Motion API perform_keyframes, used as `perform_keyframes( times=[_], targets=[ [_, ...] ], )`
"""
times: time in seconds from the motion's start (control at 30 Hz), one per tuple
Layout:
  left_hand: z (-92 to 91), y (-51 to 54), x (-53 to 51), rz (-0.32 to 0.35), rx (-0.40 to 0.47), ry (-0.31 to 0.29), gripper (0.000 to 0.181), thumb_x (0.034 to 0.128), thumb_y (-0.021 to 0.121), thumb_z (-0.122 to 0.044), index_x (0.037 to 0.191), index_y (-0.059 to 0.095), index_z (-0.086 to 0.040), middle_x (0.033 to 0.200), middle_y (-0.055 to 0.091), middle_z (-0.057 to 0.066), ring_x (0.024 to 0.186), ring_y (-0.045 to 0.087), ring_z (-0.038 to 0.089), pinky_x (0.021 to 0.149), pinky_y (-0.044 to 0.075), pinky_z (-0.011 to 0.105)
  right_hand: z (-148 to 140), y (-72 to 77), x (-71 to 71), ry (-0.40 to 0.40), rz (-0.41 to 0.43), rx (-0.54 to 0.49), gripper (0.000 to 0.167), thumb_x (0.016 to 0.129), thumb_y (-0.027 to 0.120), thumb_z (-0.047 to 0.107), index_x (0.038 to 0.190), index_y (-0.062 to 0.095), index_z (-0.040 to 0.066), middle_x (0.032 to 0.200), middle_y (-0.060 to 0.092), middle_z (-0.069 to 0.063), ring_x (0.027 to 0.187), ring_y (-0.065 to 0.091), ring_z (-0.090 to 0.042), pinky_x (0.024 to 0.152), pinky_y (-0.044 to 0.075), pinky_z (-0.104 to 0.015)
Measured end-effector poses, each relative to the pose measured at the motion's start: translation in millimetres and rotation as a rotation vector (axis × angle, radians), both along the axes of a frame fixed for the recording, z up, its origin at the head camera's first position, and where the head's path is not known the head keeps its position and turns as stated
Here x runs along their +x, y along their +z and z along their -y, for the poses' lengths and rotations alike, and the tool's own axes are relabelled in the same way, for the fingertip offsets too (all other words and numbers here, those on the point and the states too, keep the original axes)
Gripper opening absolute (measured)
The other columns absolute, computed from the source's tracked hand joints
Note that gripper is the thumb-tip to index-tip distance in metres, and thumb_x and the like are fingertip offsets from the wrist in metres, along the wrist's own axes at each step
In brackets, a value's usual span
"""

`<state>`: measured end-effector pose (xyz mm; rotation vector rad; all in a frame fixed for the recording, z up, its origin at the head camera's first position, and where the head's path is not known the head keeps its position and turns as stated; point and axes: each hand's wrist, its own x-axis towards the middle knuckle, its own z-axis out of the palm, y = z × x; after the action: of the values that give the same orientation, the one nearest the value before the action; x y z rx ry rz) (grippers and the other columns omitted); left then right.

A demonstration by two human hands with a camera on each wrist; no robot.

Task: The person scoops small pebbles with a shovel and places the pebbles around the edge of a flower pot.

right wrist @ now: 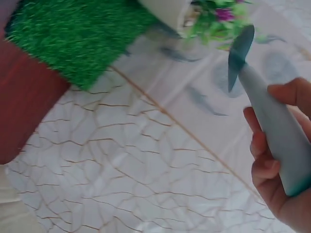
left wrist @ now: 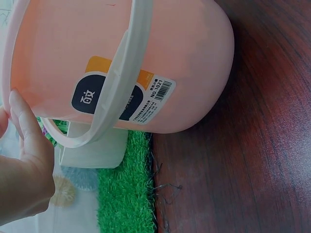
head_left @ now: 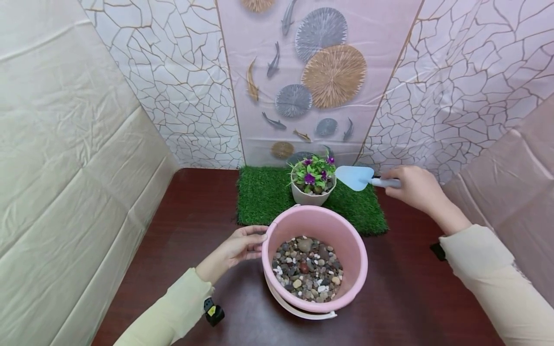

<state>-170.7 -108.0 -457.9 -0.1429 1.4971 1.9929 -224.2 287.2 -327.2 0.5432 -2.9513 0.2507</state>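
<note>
My left hand (head_left: 239, 246) touches the left side of a pink bucket (head_left: 358, 259) near its rim, the fingers mostly straight. Pebbles (head_left: 309, 271) of mixed colours cover the bucket's bottom. The bucket's white handle (left wrist: 119, 73) hangs down outside, across a label (left wrist: 146, 97). In my right hand (head_left: 411, 187) is a small trowel (head_left: 356, 177), gripped by its grey-blue handle (right wrist: 277, 126). Its pale blade is raised beside a white flowerpot (head_left: 312, 197) holding a leafy plant (head_left: 318, 170) with purple flowers. No pebbles show on the blade.
The pot stands on a green artificial grass mat (head_left: 264, 197) behind the bucket. Beneath everything is a dark red-brown wooden table (head_left: 195, 211). A patterned cloth backdrop (head_left: 190, 86) rises at the back, with pale cloth walls (head_left: 65, 192) at the sides.
</note>
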Motion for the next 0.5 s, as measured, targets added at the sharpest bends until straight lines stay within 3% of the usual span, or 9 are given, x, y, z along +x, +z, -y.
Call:
perform_keyframes(
  times=[0.1, 0.2, 0.3, 0.5],
  targets=[
    [0.4, 0.2, -0.2, -0.004, 0.001, 0.001, 0.03, 0.0909, 0.054, -0.003, 0.12, 0.055, -0.007, 0.071, 0.068, -0.004, 0.061, 0.065, 0.005, 0.06, 0.058, 0.019, 3.2, 8.3, 10.7, 0.039, 0.004, -0.024, 0.023, 0.077, 0.067, 0.009, 0.099, 0.072, 0.004, 0.09, 0.07, -0.017, 0.059, 0.048, -0.018, 0.052, 0.038, -0.032],
    [0.5, 0.3, 0.0, -0.004, 0.001, 0.0, 0.029, 0.0907, 0.054, -0.004, 0.119, 0.056, -0.008, 0.07, 0.068, -0.004, 0.061, 0.065, 0.005, 0.06, 0.058, 0.019, 8.4, 11.6, 20.0, 0.099, -0.015, -0.032, 0.022, 0.075, 0.068, 0.008, 0.097, 0.073, 0.006, 0.089, 0.07, -0.011, 0.062, 0.049, -0.015, 0.053, 0.04, -0.032],
    [0.2, 0.9, 0.5, -0.002, 0.002, 0.0, 0.029, 0.0903, 0.055, -0.004, 0.119, 0.056, -0.008, 0.07, 0.068, -0.004, 0.061, 0.065, 0.005, 0.06, 0.058, 0.019, 15.1, 10.4, 27.6, 0.172, -0.046, -0.021, 0.02, 0.074, 0.069, 0.007, 0.093, 0.074, 0.008, 0.086, 0.07, -0.006, 0.065, 0.054, -0.014, 0.055, 0.045, -0.034],
    [-0.4, 0.3, 1.1, 0.003, -0.001, -0.001, 0.028, 0.0903, 0.054, -0.003, 0.118, 0.056, -0.009, 0.07, 0.068, -0.004, 0.061, 0.065, 0.005, 0.06, 0.058, 0.019, 30.9, 3.3, 38.9, 0.287, -0.061, -0.005, 0.018, 0.071, 0.072, 0.004, 0.088, 0.074, 0.011, 0.079, 0.066, 0.002, 0.062, 0.05, -0.006, 0.053, 0.044, -0.025]
  ],
)
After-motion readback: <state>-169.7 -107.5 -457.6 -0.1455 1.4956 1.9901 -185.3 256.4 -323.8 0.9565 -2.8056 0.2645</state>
